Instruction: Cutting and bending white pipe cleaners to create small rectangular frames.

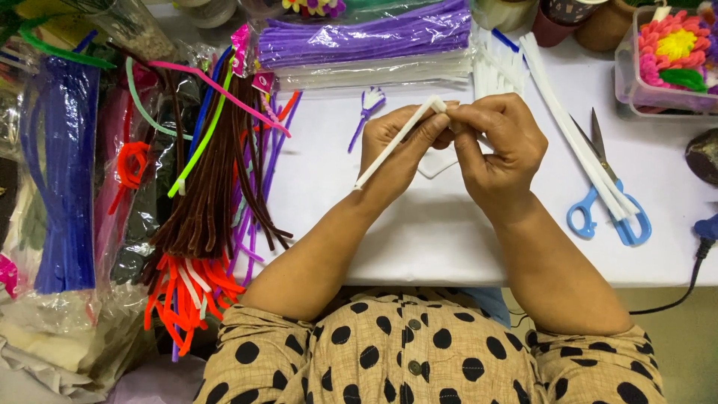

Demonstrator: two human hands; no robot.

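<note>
White stem [393,146] was what we held, pinched at its upper end between the fingertips of both hands above the table [419,232]. Our left hand [396,150] was raised, palm turned toward us, fingers pressed on the stem near its tip. Our right hand [493,146] met it from the other side, thumb and forefinger clamped on the same tip. From that grip the stem ran down and leftward across the left palm to the wrist. Scissors [606,202] lay well right of the grip, beside loose white stems [568,127].

White pipe cleaner [396,142]: pinched at its upper end by left hand [396,150] and right hand [493,150], above table [419,232] centre.
</note>
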